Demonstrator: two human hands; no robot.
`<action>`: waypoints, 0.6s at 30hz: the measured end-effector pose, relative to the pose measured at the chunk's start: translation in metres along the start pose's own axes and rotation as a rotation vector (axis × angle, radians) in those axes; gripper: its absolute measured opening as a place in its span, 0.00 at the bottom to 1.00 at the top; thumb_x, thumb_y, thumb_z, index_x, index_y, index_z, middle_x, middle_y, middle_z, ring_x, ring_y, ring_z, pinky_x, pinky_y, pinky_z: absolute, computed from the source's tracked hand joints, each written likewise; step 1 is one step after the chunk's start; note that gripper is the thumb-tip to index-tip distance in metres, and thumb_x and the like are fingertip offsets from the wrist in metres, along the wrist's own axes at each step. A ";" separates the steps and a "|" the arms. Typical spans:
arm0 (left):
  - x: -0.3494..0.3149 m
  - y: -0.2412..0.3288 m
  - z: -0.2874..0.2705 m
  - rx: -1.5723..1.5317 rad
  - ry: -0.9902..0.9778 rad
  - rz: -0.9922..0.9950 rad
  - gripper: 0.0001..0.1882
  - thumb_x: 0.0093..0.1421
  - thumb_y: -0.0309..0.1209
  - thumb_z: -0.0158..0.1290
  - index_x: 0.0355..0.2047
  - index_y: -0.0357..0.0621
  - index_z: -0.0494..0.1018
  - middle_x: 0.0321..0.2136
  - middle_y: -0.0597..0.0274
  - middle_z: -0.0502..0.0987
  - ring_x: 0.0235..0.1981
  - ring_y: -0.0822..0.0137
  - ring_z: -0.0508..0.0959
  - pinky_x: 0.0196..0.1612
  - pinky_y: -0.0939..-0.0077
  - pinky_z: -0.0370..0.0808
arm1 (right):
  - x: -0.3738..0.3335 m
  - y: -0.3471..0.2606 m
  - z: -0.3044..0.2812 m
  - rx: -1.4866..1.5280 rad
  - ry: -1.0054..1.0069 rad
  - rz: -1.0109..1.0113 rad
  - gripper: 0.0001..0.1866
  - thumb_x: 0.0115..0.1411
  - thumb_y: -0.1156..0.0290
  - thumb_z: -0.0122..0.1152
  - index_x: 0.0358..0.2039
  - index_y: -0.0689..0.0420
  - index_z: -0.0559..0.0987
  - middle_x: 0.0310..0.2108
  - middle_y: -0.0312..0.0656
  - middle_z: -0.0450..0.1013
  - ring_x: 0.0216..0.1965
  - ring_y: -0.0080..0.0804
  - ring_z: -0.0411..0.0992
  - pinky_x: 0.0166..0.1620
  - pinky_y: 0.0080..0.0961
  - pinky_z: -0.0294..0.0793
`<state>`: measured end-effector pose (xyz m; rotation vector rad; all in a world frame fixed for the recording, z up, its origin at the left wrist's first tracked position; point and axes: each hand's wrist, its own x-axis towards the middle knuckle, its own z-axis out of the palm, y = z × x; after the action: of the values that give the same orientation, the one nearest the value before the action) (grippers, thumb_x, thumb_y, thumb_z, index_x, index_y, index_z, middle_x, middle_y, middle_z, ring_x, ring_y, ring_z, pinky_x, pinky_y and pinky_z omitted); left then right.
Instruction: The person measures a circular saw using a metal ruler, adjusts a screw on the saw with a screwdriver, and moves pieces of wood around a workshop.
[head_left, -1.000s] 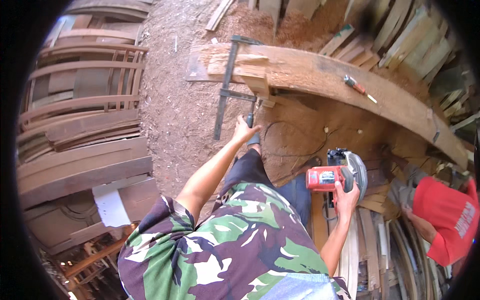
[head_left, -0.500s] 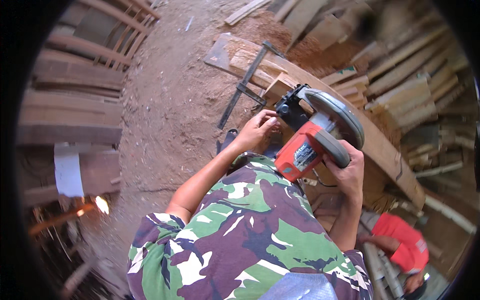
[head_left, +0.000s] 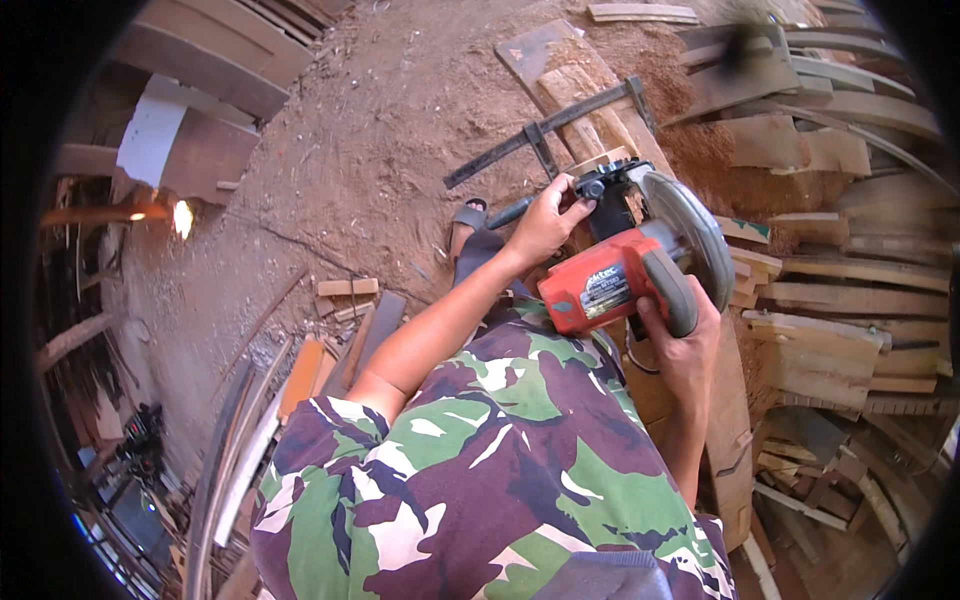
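A red and grey circular saw (head_left: 595,285) sits over the plank bench in front of my body, its rounded metal guard on the right. My right hand (head_left: 690,335) is wrapped round the saw's grey rear handle. At the saw's far left corner, my left hand (head_left: 550,220) has its thumb and fingers closed at the black base, next to a knob. A dark bar clamp (head_left: 535,130) lies across the timber (head_left: 575,90) just beyond the saw. What the base rests on is mostly hidden by the saw and my left hand.
The long plank bench (head_left: 735,440) runs from far middle to near right. Stacked boards (head_left: 840,300) and sawdust (head_left: 690,160) lie to the right. Offcuts (head_left: 347,287) and leaning timber strips (head_left: 240,470) are at the left. A sandalled foot (head_left: 468,218) shows beside the clamp.
My view has swung round to the right. My left hand has come from just beside the saw's base to close on it. The right hand keeps the handle.
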<state>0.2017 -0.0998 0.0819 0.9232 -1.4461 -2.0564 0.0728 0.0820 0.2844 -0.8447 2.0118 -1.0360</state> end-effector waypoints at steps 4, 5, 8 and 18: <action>0.001 0.002 0.000 0.049 -0.005 0.063 0.13 0.77 0.32 0.60 0.55 0.44 0.71 0.43 0.72 0.78 0.44 0.80 0.76 0.48 0.79 0.75 | 0.004 0.010 -0.002 0.009 -0.010 -0.028 0.11 0.65 0.76 0.75 0.46 0.61 0.84 0.33 0.32 0.78 0.37 0.20 0.73 0.43 0.24 0.75; 0.001 0.001 0.001 0.054 -0.003 0.057 0.13 0.77 0.32 0.60 0.55 0.44 0.71 0.43 0.72 0.78 0.44 0.80 0.76 0.48 0.78 0.75 | 0.004 0.013 -0.003 -0.004 -0.018 -0.024 0.11 0.65 0.76 0.75 0.46 0.61 0.84 0.33 0.32 0.78 0.37 0.20 0.73 0.43 0.24 0.75; 0.001 -0.004 0.008 0.089 0.029 0.049 0.14 0.77 0.31 0.61 0.56 0.43 0.70 0.43 0.72 0.77 0.44 0.80 0.75 0.49 0.77 0.75 | 0.007 0.018 -0.009 -0.030 -0.053 -0.025 0.12 0.64 0.76 0.75 0.47 0.61 0.84 0.33 0.33 0.78 0.37 0.21 0.73 0.43 0.24 0.75; 0.006 0.002 0.029 0.166 0.194 0.120 0.19 0.72 0.35 0.68 0.55 0.40 0.73 0.40 0.68 0.81 0.42 0.76 0.77 0.46 0.75 0.78 | 0.012 0.020 -0.017 -0.066 -0.094 -0.039 0.12 0.65 0.75 0.75 0.47 0.60 0.84 0.33 0.33 0.78 0.36 0.20 0.72 0.43 0.24 0.75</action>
<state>0.1762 -0.0862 0.0892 1.0432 -1.5439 -1.7302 0.0481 0.0886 0.2715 -0.9539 1.9663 -0.9383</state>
